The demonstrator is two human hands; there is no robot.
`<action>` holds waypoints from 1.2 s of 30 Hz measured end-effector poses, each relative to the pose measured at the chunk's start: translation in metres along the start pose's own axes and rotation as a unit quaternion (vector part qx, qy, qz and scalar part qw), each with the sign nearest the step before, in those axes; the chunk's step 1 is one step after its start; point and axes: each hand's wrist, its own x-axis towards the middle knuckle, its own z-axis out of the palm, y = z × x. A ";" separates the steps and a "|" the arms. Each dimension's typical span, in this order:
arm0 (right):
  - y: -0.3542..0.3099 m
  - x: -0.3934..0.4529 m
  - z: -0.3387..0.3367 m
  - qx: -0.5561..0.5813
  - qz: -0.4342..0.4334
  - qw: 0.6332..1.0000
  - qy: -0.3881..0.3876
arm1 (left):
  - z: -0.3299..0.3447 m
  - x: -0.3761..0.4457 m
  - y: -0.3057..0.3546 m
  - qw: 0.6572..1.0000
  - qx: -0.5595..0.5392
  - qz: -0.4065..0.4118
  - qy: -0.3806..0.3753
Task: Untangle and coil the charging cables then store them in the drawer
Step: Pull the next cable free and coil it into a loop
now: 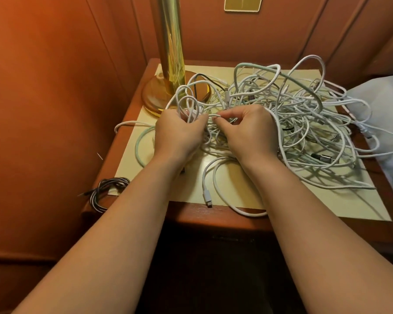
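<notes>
Hands met at the near edge of a tangle of white charging cables [281, 114] heaped on a bedside table [191, 214]. Left hand [179, 132] had its fingers curled round a bunch of loops, prob. to anchor them, while right hand [247, 130] pinched a single strand btwn thumb and fingertips, apparently to trace it out of the knot. Both worked w/ forearms stretched over the table's front edge. One white plug end [208, 199] lay free near that edge, a likely start for pulling a cable clear. Coiled dark cable [107, 191] sat apart at the left corner, seemingly already sorted. Brass lamp base [168, 94] crowded the back left, touching the pile. Drawer not identifiable in view; nothing stored yet, by the look of it.
</notes>
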 end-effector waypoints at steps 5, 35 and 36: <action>0.001 -0.003 0.000 0.011 -0.017 1.000 0.013 | 0.004 -0.003 0.001 0.997 -0.075 -0.023 0.014; -0.001 0.002 -0.010 0.003 -0.006 1.000 0.023 | -0.032 0.003 0.036 0.954 -0.281 0.083 0.070; 0.000 0.001 -0.009 -0.006 -0.003 1.000 0.020 | -0.040 0.006 0.040 0.948 -0.299 0.067 0.092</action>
